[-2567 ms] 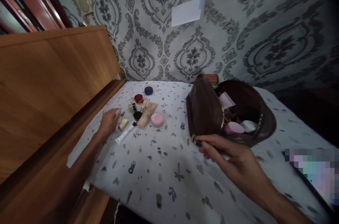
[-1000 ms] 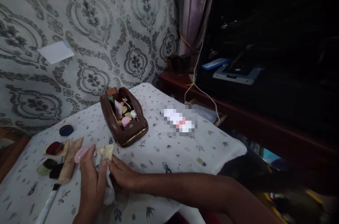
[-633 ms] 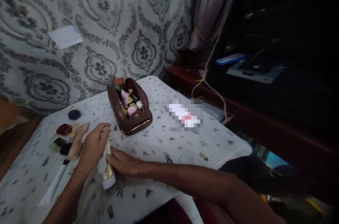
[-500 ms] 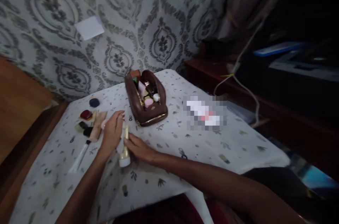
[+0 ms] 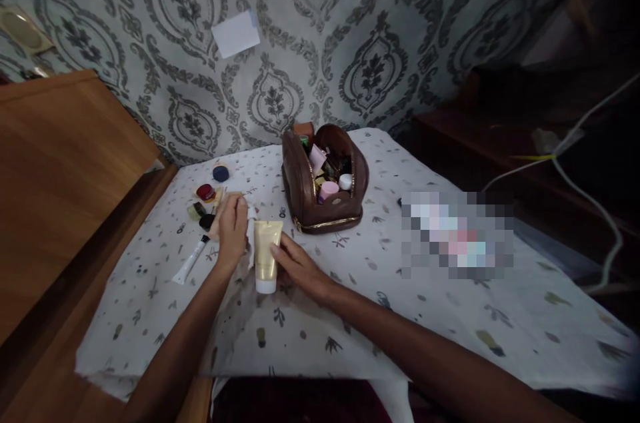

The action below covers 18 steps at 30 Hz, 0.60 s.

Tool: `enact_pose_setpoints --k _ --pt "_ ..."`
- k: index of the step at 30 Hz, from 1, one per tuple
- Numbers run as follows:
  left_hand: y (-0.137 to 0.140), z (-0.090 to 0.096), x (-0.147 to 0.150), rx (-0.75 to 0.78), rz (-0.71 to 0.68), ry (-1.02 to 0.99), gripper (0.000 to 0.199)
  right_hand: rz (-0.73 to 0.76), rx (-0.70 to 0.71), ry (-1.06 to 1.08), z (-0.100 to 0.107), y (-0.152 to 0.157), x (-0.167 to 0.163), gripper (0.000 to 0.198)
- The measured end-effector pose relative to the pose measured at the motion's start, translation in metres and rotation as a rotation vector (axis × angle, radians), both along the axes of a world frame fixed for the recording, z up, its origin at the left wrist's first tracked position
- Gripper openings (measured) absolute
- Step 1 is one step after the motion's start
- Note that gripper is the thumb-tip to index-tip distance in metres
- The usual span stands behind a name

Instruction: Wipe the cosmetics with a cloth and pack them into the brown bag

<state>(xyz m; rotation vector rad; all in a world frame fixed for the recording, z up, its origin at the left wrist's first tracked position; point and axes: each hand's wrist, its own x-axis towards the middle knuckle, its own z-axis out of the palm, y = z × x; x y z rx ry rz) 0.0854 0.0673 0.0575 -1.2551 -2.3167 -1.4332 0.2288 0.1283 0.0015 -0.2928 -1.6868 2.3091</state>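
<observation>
My right hand is closed round a pale gold squeeze tube, held upright with its white cap down. Just left of it, my left hand has its fingers bent together around a crumpled white cloth, most of which the hand hides. Under and behind the left hand lies a beige item, partly covered. To its left are a white tube with a black cap, a black round piece, an olive item, a red-lidded jar and a dark blue round container.
A brown toiletry bag stands unzipped behind the hands, holding several cosmetics, among them a pink-lidded jar. A pixelated object lies at the right of the patterned tablecloth. Wooden furniture borders the left; a white cable hangs at right.
The gold tube has turned so its broad face shows, still in my right hand. The view has swung left, shifting everything rightward in the picture. My left hand stays beside the tube.
</observation>
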Motion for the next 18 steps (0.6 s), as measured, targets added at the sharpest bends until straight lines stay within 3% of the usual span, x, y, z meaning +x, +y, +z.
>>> enact_pose_setpoints --k 4,7,10,15,18 --pt "-0.014 -0.016 0.017 -0.035 0.044 -0.170 0.040 -0.130 0.066 -0.004 0.005 0.004 0.001 0.046" --pt "-0.028 -0.034 0.043 -0.109 -0.057 -0.241 0.043 -0.234 0.126 0.030 0.003 0.008 0.000 0.043" --pt "-0.043 -0.046 0.063 -0.175 -0.137 -0.238 0.043 -0.310 0.078 0.054 0.002 0.011 -0.003 0.045" --pt "-0.051 -0.046 0.063 -0.144 -0.142 -0.242 0.050 -0.161 -0.139 0.030 0.001 0.008 -0.004 0.055" --pt "-0.043 -0.039 0.050 -0.086 -0.049 -0.300 0.057 -0.047 -0.212 0.012 -0.001 0.002 -0.004 0.058"
